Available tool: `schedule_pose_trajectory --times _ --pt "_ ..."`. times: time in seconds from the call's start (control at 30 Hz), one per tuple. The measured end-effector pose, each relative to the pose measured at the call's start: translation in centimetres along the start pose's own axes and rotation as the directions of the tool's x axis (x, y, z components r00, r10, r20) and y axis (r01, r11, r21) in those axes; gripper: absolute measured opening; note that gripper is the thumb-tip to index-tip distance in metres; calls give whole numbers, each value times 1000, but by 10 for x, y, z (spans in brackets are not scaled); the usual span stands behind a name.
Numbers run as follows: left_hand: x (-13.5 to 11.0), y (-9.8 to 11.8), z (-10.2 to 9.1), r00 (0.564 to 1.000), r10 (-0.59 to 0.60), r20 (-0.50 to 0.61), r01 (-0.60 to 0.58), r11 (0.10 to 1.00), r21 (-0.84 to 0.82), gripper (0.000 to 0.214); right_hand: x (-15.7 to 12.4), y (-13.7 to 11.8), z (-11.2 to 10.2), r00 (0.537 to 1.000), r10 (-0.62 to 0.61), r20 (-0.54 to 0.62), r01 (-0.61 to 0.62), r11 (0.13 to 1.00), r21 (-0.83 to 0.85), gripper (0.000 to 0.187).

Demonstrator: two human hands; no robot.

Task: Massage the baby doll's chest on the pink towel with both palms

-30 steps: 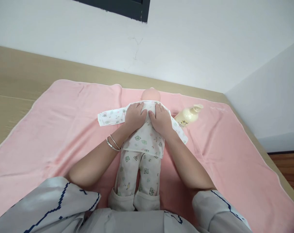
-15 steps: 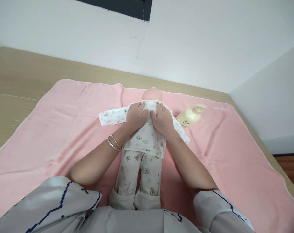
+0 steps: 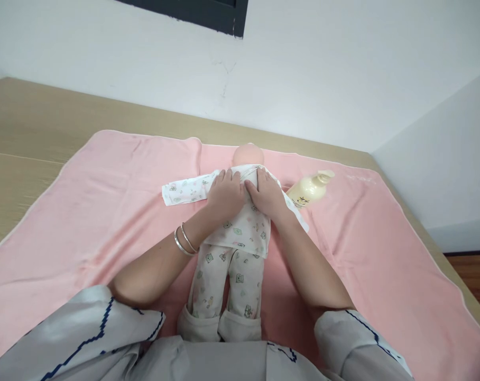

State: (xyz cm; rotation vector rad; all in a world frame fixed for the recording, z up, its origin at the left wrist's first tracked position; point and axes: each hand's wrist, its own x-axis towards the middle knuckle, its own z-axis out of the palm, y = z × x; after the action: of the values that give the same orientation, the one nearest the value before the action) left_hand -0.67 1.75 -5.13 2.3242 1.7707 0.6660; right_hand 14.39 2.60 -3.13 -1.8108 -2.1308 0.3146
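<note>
A baby doll (image 3: 248, 154) in a white printed top (image 3: 240, 233) and matching trousers (image 3: 246, 280) lies lengthwise in front of me, its bald head at the far end. No facial features show. My left hand (image 3: 226, 196) rests flat on the upper left of the doll's torso, fingers stretched toward its shoulder. On the upper right of the torso lies my right hand (image 3: 268, 197), its fingers extended and its thumb toward the middle. Both palms press on the cloth, hiding part of it. The left sleeve (image 3: 186, 190) sticks out sideways; the right one angles down beside my forearm.
Under the doll a pink blanket (image 3: 125, 211) is spread over a wooden surface (image 3: 65, 114). A cream pump bottle (image 3: 309, 189) lies tilted on the blanket, right of the doll. A white wall (image 3: 303, 79) rises behind.
My left hand has shifted slightly inward and turned, its thumb now tucked out of sight. The right hand stays nearly in place, and the doll has barely moved.
</note>
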Motion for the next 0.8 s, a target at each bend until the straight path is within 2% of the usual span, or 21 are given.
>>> schedule_pose_trajectory --times 0.1,0.23,0.4,0.47,0.63,0.73,0.8 --pt "-6 5 -1 998 63 -8 -63 998 0 42 0 0 -5 1000 -21 5 21 1000 -5 54" --pt "4 -5 1 996 93 11 -93 995 -44 39 -6 -7 -4 999 -14 37 17 997 -81 57" --pt "21 -22 4 997 -54 52 55 998 -6 42 -29 -28 0 1000 -28 -2 27 979 -201 60" --pt "24 -26 6 996 -74 42 74 997 3 44 -33 -33 -1 999 -37 -3 36 978 -206 59" --pt "18 -21 5 998 -63 27 63 998 2 47 -12 -22 -1 998 17 62 -10 993 -117 60" --pt "8 -9 1 1000 -21 4 21 1000 20 43 2 -8 3 997 63 48 -60 996 -64 68" --pt "2 -1 -1 999 28 -30 -26 999 39 41 6 -2 5 999 48 22 -47 997 -58 70"
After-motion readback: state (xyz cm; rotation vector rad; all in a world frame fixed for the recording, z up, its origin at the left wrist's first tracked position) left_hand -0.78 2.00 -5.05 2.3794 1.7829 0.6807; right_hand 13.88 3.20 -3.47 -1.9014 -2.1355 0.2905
